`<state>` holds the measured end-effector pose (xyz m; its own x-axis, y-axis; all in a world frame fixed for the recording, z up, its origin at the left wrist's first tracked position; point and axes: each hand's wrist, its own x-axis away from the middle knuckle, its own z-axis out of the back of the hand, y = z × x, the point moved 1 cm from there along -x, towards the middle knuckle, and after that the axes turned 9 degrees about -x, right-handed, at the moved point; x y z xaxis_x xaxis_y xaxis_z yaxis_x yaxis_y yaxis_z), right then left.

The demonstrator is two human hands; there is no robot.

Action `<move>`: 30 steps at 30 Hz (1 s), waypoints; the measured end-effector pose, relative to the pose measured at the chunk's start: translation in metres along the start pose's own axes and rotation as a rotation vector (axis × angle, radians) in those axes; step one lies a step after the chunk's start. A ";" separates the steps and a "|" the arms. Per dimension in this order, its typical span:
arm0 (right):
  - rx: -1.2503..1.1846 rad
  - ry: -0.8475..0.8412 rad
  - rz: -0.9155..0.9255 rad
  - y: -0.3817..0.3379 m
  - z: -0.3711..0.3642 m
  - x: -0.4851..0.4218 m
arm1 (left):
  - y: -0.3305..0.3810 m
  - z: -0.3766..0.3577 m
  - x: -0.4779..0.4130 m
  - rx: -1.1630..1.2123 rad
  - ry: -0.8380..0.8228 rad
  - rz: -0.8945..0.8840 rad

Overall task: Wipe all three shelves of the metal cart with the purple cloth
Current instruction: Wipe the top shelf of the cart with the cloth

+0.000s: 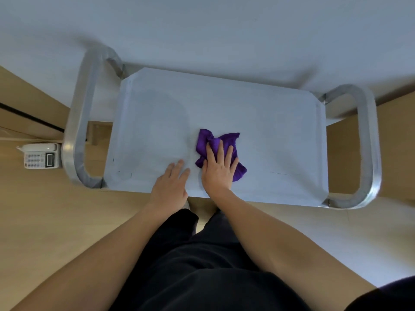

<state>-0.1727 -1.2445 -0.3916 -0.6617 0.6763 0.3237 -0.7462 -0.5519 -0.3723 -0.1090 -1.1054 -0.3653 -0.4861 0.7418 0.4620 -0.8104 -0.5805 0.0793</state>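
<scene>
The metal cart's top shelf fills the middle of the head view, seen from straight above. A crumpled purple cloth lies near the shelf's front middle. My right hand presses flat on the cloth with straight, spread fingers. Just left of it, my left hand rests flat on the bare shelf by the front edge, apart from the cloth. The lower shelves are hidden beneath the top one.
Tubular metal handles curve out at the cart's left end and right end. A white desk phone lies on the wooden floor to the left. A pale wall stands behind the cart. My dark trousers fill the bottom.
</scene>
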 end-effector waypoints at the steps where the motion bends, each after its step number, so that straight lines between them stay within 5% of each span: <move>1: 0.018 -0.024 0.045 -0.012 -0.005 -0.002 | -0.005 -0.002 0.001 -0.004 0.000 -0.014; 10: 0.099 -0.081 0.206 -0.036 -0.018 -0.012 | -0.033 -0.004 0.003 -0.001 0.044 -0.053; 18: 0.116 -0.081 0.203 -0.034 -0.018 -0.014 | -0.084 0.000 0.004 -0.002 -0.049 0.189; 30: 0.156 -0.090 0.224 -0.005 -0.006 -0.014 | -0.045 0.001 0.004 0.006 -0.094 0.209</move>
<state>-0.1588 -1.2483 -0.3998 -0.8099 0.4871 0.3268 -0.5784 -0.7557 -0.3072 -0.0736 -1.0769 -0.3659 -0.6106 0.5704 0.5494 -0.6928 -0.7208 -0.0215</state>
